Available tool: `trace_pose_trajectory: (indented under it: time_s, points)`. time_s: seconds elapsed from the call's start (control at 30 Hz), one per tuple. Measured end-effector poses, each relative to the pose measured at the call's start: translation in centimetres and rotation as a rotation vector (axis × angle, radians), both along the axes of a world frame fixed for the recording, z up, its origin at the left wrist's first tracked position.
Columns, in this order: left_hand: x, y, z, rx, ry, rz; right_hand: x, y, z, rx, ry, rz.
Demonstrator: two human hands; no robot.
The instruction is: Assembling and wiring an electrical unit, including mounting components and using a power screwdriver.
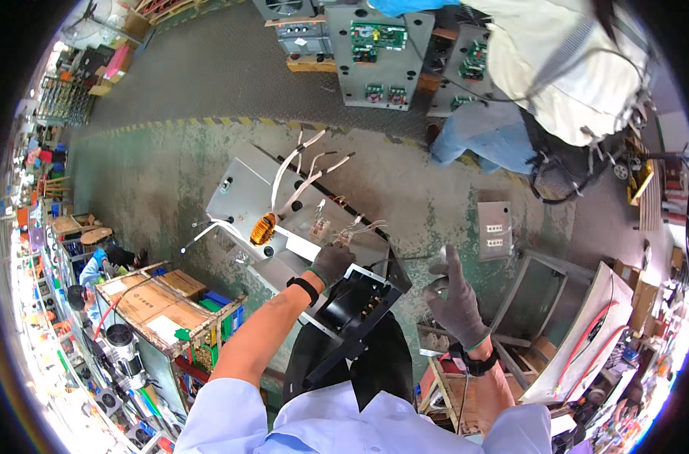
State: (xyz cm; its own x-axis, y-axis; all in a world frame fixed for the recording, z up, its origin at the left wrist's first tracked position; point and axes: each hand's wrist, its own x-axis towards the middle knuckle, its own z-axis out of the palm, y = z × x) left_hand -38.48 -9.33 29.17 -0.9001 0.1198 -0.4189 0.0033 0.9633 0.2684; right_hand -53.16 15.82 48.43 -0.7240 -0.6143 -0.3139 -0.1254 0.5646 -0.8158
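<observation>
A grey metal chassis [242,198] stands in front of me, carrying an orange ring coil [263,228] and several white-sleeved wires [299,175]. My left hand [332,262], in a grey glove with a black wrist strap, rests on the chassis edge where a black fan housing [353,310] is mounted. To the right of the chassis, my gloved right hand [456,301] is raised with its forefinger up and its fingers curled round a small silvery object [437,285]. What that object is cannot be made out. A thin dark cable [405,259] runs between the two hands.
A person in a white top and blue jeans [488,136] stands at the upper right beside grey panels with green circuit boards [378,45]. Another person [95,266] crouches at left by cardboard boxes [144,299]. A small grey plate [495,229] and metal frames [556,303] lie right.
</observation>
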Motion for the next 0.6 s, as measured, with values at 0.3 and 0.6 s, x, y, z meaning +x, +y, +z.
trace_pose_trajectory:
  time_s: [0.3, 0.6]
  points:
    - [4.3, -0.7, 5.4, 0.160, 0.237, 0.376, 11.4, 14.3, -6.9, 0.428, 0.089, -0.084]
    - [28.0, -6.9, 8.0, 0.904, -0.028, 0.811, 51.6, 34.2, -18.7, 0.818, -0.255, -0.244]
